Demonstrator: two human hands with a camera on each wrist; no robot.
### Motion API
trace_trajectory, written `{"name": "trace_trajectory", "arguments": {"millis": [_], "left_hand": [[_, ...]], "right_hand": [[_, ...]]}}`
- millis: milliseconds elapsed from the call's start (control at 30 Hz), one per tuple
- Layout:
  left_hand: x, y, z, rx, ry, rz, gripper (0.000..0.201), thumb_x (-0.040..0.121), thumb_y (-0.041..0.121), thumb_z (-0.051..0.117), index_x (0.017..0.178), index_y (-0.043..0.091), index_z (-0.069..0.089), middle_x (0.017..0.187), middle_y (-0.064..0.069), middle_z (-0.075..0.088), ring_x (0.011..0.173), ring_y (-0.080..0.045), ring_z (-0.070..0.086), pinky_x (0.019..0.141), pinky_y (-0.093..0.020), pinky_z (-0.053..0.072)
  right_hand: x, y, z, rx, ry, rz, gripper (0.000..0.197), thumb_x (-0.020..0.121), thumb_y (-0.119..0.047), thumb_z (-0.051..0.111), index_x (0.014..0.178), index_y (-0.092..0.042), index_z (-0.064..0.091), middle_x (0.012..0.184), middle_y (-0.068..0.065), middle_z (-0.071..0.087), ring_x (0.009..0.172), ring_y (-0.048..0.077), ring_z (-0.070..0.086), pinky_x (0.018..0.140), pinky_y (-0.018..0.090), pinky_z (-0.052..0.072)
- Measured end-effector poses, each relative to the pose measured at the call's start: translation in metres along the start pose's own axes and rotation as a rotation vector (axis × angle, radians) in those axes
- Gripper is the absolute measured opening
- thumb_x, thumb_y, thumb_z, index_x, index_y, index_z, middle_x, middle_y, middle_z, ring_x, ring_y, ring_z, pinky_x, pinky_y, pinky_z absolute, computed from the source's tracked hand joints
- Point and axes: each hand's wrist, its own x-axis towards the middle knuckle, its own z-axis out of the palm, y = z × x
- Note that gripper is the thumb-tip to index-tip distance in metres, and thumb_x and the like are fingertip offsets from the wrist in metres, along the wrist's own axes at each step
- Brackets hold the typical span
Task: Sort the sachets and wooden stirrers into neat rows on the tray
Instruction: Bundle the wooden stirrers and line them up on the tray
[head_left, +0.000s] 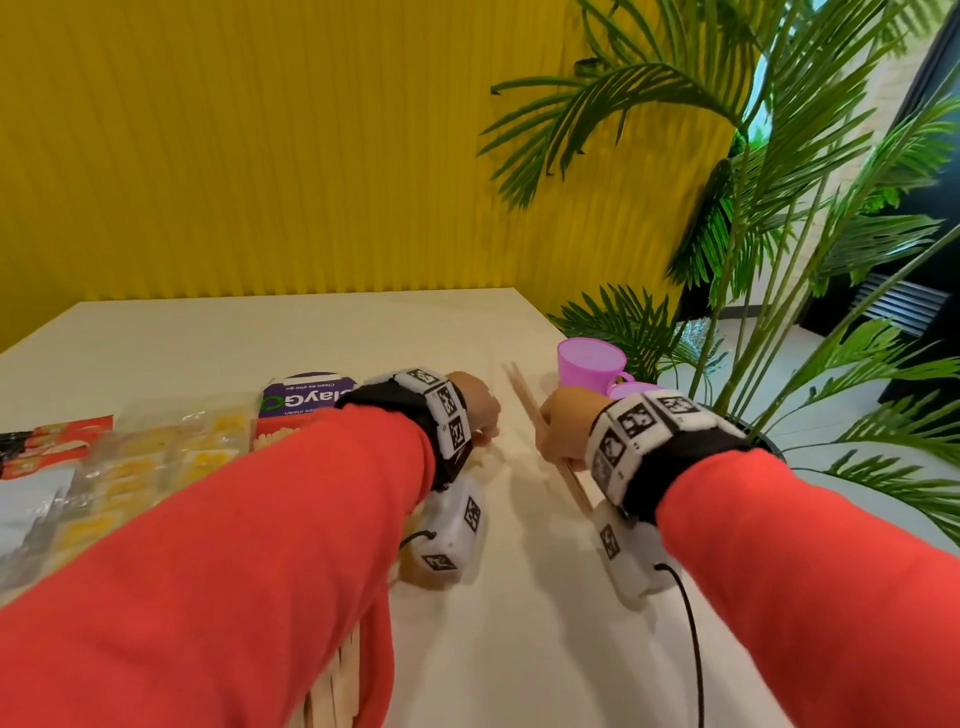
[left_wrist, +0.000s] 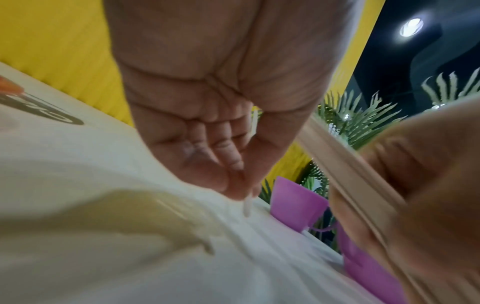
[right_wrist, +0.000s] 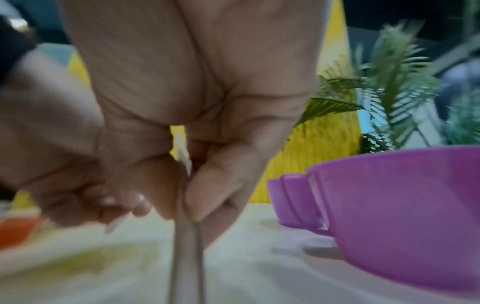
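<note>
My right hand grips a small bundle of long wooden stirrers held slanted above the pale table; its fingers and thumb wrap round the stirrers. Just left of it, my left hand hangs low over the table, with thumb and fingertips pinching a thin pale stick. Clear sachets with yellow filling and red sachets lie in rows at the left. More wooden stirrers show under my left sleeve. The tray itself is not plainly visible.
Two pink plastic cups stand at the table's right edge, close behind my right hand. A purple-and-white box lies beyond the sachets. A potted palm crowds the right side. A yellow wall runs along the back.
</note>
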Motion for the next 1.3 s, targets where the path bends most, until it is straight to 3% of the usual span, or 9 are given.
{"name": "trace_trajectory", "arguments": {"millis": [67,200,367,467,633,900,1067,1200,1300], "left_hand": [[-0.012,0.004,0.003,-0.128,-0.004,0.040,0.025,0.088,-0.005,0.055,0.110,0.004,0.063,0.072,-0.006,0.059,0.065,-0.017,0.057,0.066,-0.026,0.048],[-0.025,0.003,0.011,-0.121,-0.028,0.172,0.019,0.083,-0.001,0.063,0.095,0.012,0.070,0.061,0.000,0.063,0.050,-0.004,0.059,0.050,-0.014,0.049],[-0.035,0.000,0.007,-0.062,-0.024,0.227,0.019,0.080,0.000,0.065,0.096,0.007,0.073,0.069,-0.004,0.065,0.060,-0.009,0.060,0.069,-0.021,0.055],[-0.040,0.001,0.004,-0.016,-0.015,0.223,0.018,0.079,0.000,0.066,0.095,0.005,0.073,0.076,-0.009,0.066,0.069,-0.015,0.062,0.079,-0.029,0.055],[-0.043,0.006,0.005,0.076,0.009,0.215,0.014,0.080,0.001,0.066,0.093,0.001,0.072,0.069,-0.005,0.063,0.072,-0.018,0.061,0.072,-0.023,0.054],[-0.045,0.009,0.007,0.166,0.058,0.238,0.015,0.084,0.007,0.065,0.096,0.003,0.072,0.071,-0.005,0.064,0.072,-0.016,0.060,0.080,-0.026,0.054],[-0.047,0.008,0.005,0.086,0.072,0.250,0.011,0.085,0.004,0.064,0.092,0.003,0.072,0.062,0.000,0.060,0.058,-0.008,0.057,0.055,-0.012,0.049],[-0.053,0.010,-0.007,-0.004,0.067,0.275,0.003,0.083,0.005,0.067,0.080,0.006,0.067,0.069,-0.006,0.064,0.066,-0.015,0.064,0.058,-0.015,0.053],[-0.057,0.010,-0.021,-0.012,0.099,0.302,0.016,0.083,0.007,0.067,0.070,0.013,0.060,0.071,-0.005,0.064,0.063,-0.012,0.064,0.056,-0.015,0.053]], "right_hand": [[-0.004,0.003,-0.006,0.280,0.002,-0.021,0.009,0.084,-0.003,0.055,0.083,-0.010,0.059,0.074,0.006,0.057,0.072,0.023,0.057,0.067,0.030,0.051],[-0.013,0.003,-0.011,0.619,0.122,-0.100,0.017,0.082,0.003,0.056,0.073,-0.011,0.058,0.074,0.011,0.061,0.068,0.022,0.059,0.072,0.035,0.054],[-0.017,0.002,-0.002,0.654,0.167,-0.128,0.015,0.082,0.003,0.058,0.079,-0.012,0.058,0.077,0.009,0.060,0.076,0.023,0.059,0.072,0.033,0.053],[-0.019,-0.001,0.002,0.623,0.174,-0.138,0.012,0.082,-0.001,0.062,0.086,-0.011,0.057,0.089,0.012,0.064,0.087,0.028,0.064,0.083,0.041,0.055],[-0.023,-0.003,0.005,0.576,0.167,-0.144,0.016,0.080,-0.003,0.066,0.096,-0.005,0.063,0.089,0.011,0.066,0.092,0.029,0.066,0.086,0.044,0.054],[-0.024,-0.002,0.008,0.547,0.166,-0.114,0.018,0.082,-0.006,0.067,0.099,-0.007,0.061,0.084,0.006,0.064,0.086,0.023,0.065,0.085,0.039,0.055],[-0.025,-0.005,0.008,0.563,0.197,-0.097,0.020,0.084,-0.008,0.066,0.102,-0.010,0.060,0.084,0.004,0.063,0.088,0.023,0.066,0.084,0.039,0.056],[-0.027,-0.011,0.002,0.693,0.262,-0.137,0.017,0.081,-0.005,0.068,0.092,-0.014,0.061,0.078,0.005,0.061,0.089,0.030,0.066,0.084,0.045,0.055],[-0.027,-0.020,-0.002,0.769,0.316,-0.159,0.020,0.079,-0.004,0.070,0.071,-0.019,0.058,0.077,0.009,0.064,0.087,0.032,0.066,0.083,0.048,0.054]]}}
